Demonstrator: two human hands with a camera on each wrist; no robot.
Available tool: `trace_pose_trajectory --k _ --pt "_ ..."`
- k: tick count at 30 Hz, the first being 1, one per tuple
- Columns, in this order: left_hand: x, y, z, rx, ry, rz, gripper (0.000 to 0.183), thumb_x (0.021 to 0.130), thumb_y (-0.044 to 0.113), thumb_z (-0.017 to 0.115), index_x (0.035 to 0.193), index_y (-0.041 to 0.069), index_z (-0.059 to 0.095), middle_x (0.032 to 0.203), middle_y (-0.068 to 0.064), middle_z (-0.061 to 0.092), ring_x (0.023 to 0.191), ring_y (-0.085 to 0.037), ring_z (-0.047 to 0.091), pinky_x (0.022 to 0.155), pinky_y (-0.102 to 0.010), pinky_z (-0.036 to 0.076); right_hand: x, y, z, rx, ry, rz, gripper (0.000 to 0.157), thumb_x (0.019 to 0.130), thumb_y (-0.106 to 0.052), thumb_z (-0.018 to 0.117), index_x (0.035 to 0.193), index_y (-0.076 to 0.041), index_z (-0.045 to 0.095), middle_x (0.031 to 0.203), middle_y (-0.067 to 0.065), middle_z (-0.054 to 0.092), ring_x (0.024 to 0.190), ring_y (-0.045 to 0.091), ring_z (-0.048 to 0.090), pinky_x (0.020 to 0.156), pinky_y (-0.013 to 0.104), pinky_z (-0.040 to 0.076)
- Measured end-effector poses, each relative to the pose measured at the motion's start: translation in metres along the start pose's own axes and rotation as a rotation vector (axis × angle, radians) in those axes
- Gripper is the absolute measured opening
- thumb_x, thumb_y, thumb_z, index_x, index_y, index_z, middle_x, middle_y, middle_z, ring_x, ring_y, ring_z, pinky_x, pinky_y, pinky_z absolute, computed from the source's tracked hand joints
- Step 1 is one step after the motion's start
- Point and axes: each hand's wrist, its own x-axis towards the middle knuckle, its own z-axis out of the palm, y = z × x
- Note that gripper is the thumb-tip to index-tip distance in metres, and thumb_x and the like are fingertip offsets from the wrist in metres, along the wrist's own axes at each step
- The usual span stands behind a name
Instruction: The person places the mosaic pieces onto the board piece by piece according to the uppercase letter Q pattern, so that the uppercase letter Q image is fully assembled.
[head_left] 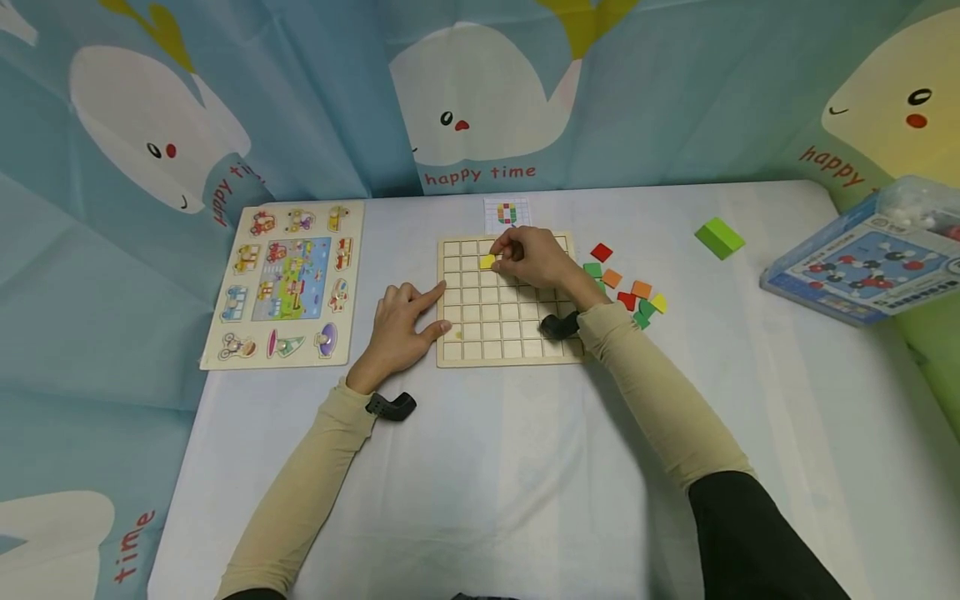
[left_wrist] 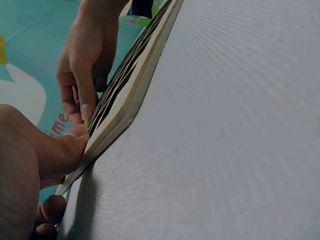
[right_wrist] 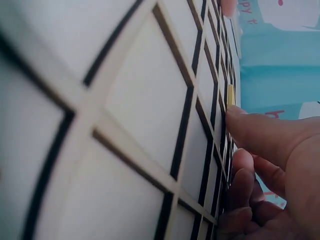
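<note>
My right hand [head_left: 534,257] pinches a small yellow square tile [head_left: 487,262] between thumb and fingers, over the upper left part of a wooden grid board [head_left: 491,331]. In the right wrist view the yellow tile [right_wrist: 231,94] stands at the thumb's tip, against the grid. At the board's left edge lies my left hand [head_left: 400,327], thumb and forefinger stretched out and touching the board. The left wrist view shows its thumb [left_wrist: 67,150] on the board's rim. Loose red, orange, green and yellow tiles [head_left: 641,289] lie right of the board, partly behind my right wrist.
A card with a coloured grid pattern [head_left: 507,212] lies behind the board. To the left is a picture puzzle board [head_left: 341,329]. A green block [head_left: 720,239] and a blue picture box [head_left: 862,258] stand to the right. A printed curtain [head_left: 315,108] borders the table.
</note>
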Motion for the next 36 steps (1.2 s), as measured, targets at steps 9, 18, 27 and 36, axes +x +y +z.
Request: trace_pose_trajectory --k 9,18,27,36 --pt "0.0 0.001 0.0 0.003 0.005 -0.001 0.066 0.097 0.03 0.078 0.156 0.013 0.054 0.099 -0.012 0.051 0.09 -0.027 0.034 0.082 -0.042 0.027 0.002 0.002 0.001 -0.036 0.017 -0.02 0.02 0.099 -0.016 0.076 0.113 -0.003 0.071 0.096 0.01 0.062 0.085 0.024 0.058 0.081 0.034 0.045" --pt "0.001 -0.002 -0.001 0.008 -0.014 0.009 0.068 0.097 0.03 0.078 0.157 0.014 0.052 0.1 -0.011 0.051 0.09 -0.027 0.034 0.083 -0.041 0.026 -0.002 0.004 -0.006 -0.002 0.013 -0.036 0.031 0.098 -0.018 0.077 0.124 -0.004 0.069 0.102 0.011 0.065 0.09 0.025 0.062 0.086 0.035 0.049" --pt "0.002 -0.003 -0.006 -0.004 -0.07 0.007 0.072 0.097 0.031 0.079 0.159 0.013 0.049 0.102 -0.01 0.05 0.092 -0.026 0.034 0.085 -0.041 0.025 -0.023 0.014 -0.049 -0.028 0.077 0.003 0.029 0.1 -0.014 0.073 0.127 -0.004 0.07 0.107 0.015 0.066 0.096 0.026 0.062 0.083 0.034 0.046" --pt "0.002 -0.003 -0.007 -0.005 -0.078 0.003 0.071 0.097 0.031 0.079 0.159 0.013 0.049 0.102 -0.01 0.049 0.092 -0.026 0.033 0.085 -0.04 0.024 -0.059 0.04 -0.092 -0.087 0.112 0.11 0.03 0.102 -0.023 0.074 0.128 -0.007 0.073 0.112 0.015 0.066 0.101 0.027 0.061 0.083 0.034 0.045"
